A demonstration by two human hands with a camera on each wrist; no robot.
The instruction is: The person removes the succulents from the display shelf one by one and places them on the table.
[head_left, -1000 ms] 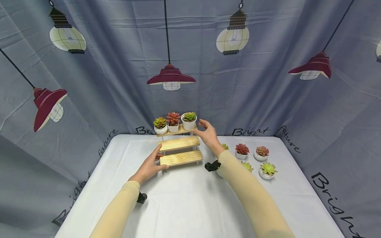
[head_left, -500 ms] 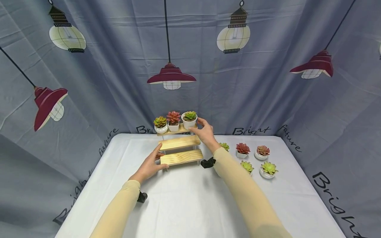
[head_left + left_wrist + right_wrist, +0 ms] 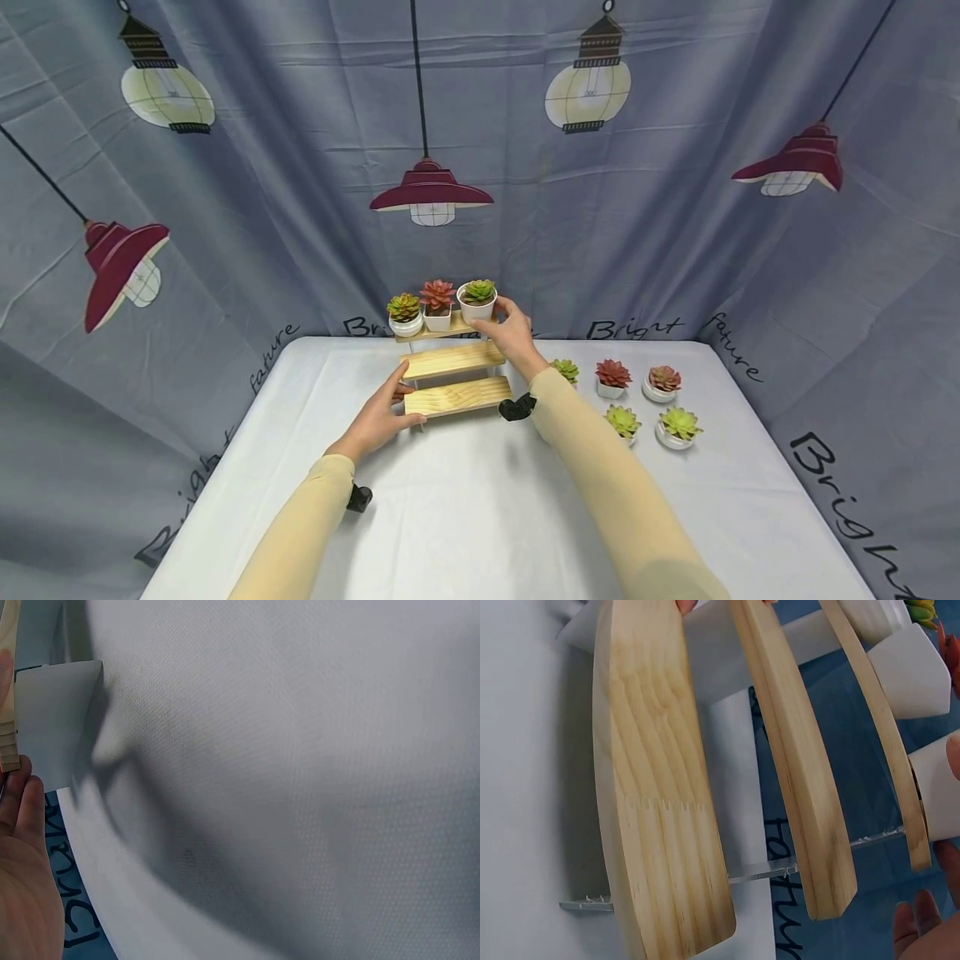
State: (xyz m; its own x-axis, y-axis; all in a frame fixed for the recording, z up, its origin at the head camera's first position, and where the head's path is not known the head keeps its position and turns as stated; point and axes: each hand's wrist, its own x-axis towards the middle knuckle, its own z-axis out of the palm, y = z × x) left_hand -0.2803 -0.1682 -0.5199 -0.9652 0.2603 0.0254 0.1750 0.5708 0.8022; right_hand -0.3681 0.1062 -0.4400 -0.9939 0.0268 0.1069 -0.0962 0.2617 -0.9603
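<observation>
A tiered stand with wooden shelves (image 3: 453,360) and clear side supports stands near the back of the table. On its top shelf are a yellow-green succulent in a round white pot (image 3: 406,323), a red succulent in a square white pot (image 3: 437,320), and a green potted succulent (image 3: 477,305) at the right end. My right hand (image 3: 513,335) holds that green succulent's white pot between thumb and fingers; the right wrist view shows the pot (image 3: 936,787) against the top shelf. My left hand (image 3: 372,422) grips the left end of the lower shelves, thumb in front.
To the right stand more potted succulents: a red one (image 3: 612,377), a pinkish one (image 3: 662,383), and several light green ones (image 3: 678,427), some partly behind the right sleeve (image 3: 611,475). A printed curtain (image 3: 480,167) hangs behind the white table (image 3: 450,517).
My right hand has moved slightly left and closed its thumb and fingers around the green succulent's pot. The left hand stays at the stand's left end.
</observation>
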